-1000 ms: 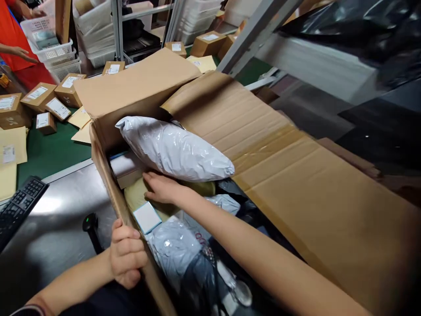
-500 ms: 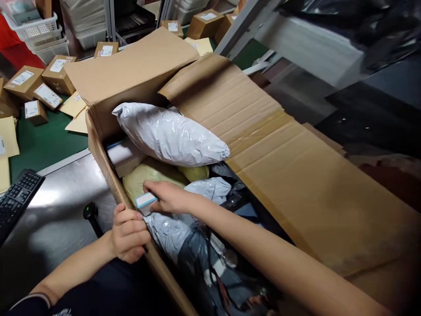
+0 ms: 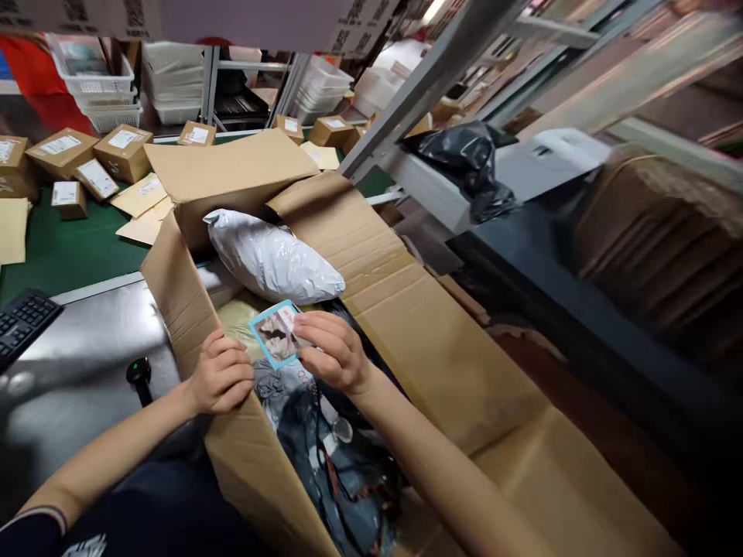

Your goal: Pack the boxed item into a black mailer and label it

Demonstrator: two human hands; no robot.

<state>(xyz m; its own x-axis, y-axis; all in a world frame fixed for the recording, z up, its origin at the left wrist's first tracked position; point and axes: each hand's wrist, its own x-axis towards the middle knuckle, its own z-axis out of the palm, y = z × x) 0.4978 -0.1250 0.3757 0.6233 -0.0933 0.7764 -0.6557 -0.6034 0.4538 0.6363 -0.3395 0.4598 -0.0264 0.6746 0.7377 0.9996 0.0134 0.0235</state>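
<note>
A large open cardboard box (image 3: 174, 294) stands in front of me, full of plastic mailer bags. My right hand (image 3: 333, 352) pinches a small blue-edged card (image 3: 272, 334) and holds it up over the box, picture side facing me. My left hand (image 3: 220, 374) is closed over the near left wall of the box. A big grey poly bag (image 3: 270, 259) lies on top at the far end, with a yellow bag (image 3: 235, 319) under it and dark and grey bags (image 3: 325, 456) below my hands.
The box's right flap (image 3: 406, 309) lies spread out to the right. A black handheld scanner (image 3: 138, 375) and a keyboard (image 3: 20, 321) sit on the steel table on the left. Several labelled small cartons (image 3: 87, 166) and envelopes lie on the green belt behind. White baskets (image 3: 98, 93) are stacked at the back.
My right hand has picked the card out of the box and lifted and turned it toward me. My view has tilted up. The left hand has kept its grip on the box wall.
</note>
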